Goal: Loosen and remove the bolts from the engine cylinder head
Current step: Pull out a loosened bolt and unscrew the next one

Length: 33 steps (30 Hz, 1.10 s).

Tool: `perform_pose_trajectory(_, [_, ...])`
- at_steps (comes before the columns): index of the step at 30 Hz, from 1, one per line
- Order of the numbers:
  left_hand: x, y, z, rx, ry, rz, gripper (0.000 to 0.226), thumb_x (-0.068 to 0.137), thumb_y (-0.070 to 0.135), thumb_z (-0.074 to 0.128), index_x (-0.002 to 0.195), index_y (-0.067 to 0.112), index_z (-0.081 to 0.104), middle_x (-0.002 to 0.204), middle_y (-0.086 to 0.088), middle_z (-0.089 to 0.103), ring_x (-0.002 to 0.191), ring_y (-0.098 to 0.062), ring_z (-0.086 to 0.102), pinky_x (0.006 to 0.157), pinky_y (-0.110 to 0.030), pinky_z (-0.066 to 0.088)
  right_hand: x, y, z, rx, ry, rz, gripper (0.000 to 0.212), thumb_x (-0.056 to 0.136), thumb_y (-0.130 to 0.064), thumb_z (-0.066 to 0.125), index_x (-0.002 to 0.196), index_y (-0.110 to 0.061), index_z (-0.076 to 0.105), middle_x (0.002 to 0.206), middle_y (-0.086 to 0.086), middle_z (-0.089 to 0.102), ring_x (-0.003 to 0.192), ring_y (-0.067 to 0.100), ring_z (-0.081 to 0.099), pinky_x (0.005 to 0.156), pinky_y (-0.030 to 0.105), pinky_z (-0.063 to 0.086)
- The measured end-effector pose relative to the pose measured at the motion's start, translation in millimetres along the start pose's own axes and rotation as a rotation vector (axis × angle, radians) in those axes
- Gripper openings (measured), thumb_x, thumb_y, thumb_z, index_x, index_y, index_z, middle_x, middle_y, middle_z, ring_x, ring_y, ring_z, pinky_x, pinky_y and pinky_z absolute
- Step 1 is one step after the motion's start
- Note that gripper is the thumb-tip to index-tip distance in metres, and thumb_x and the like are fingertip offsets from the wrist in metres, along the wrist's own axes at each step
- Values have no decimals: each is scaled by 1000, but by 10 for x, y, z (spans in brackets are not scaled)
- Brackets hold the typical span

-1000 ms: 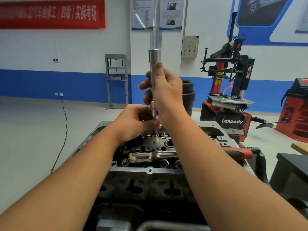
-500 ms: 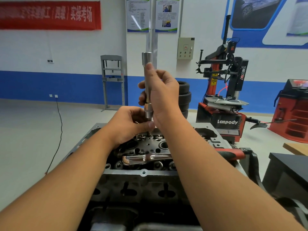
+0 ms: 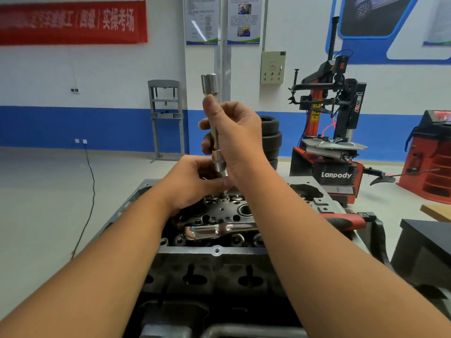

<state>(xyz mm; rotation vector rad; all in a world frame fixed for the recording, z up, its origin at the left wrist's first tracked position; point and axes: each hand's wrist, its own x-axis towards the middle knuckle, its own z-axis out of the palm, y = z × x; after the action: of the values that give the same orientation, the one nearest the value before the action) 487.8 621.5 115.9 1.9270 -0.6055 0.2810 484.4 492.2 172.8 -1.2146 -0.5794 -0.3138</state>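
Extension bar (image 3: 214, 132) upright in right hand (image 3: 240, 140), over cylinder head (image 3: 219, 215)

We see a bright, evenly lit workshop with soft, faint shadows. Glare shines on the chrome ratchet (image 3: 214, 231). The red banner (image 3: 70, 21) blurs leftward, and wide-angle distortion bends the edges.
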Motion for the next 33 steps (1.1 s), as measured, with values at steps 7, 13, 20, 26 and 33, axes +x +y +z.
perform_pose_trajectory(7, [7, -44, -4, -36, -33, -6, 9, 97, 14, 73, 104, 15, 77, 96, -1, 81, 84, -10, 77, 78, -27, 58, 46, 27, -2, -6, 34, 34, 37, 105, -44, 57, 95, -8, 63, 76, 7, 73, 48, 20, 55, 50, 32, 48])
perform_pose_trajectory(13, [14, -39, -5, -41, -6, -18, 16, 86, 31, 81, 98, 20, 81, 95, -2, 81, 83, -13, 76, 82, -35, 60, 50, 64, -17, -29, 61, -9, 33, 97, -42, 71, 89, -13, 60, 75, 4, 74, 49, 17, 56, 48, 29, 50])
perform_pose_trajectory(20, [7, -36, 3, 8, 7, 7, 7, 92, 16, 80, 98, 14, 79, 92, 0, 81, 86, -14, 77, 81, -30, 58, 41, 50, 17, -35, -24, 35, 40, 103, -49, 57, 91, -12, 66, 78, 7, 75, 49, 20, 56, 51, 30, 48])
perform_pose_trajectory(26, [7, -34, -8, -26, -2, -19, 9, 92, 24, 79, 99, 18, 80, 96, -2, 81, 85, -11, 76, 79, -29, 57, 32, 38, -3, -8, -13, 58, 31, 99, -41, 68, 91, -11, 63, 80, 7, 75, 51, 19, 57, 51, 30, 51])
perform_pose_trajectory(33, [20, -56, -5, -31, 27, -17, 18, 88, 22, 83, 104, 13, 79, 99, -4, 81, 92, -18, 78, 88, -40, 61, 40, 17, 0, 15, 17, 80, 37, 102, -48, 61, 94, -12, 63, 76, 7, 74, 49, 20, 54, 50, 30, 46])
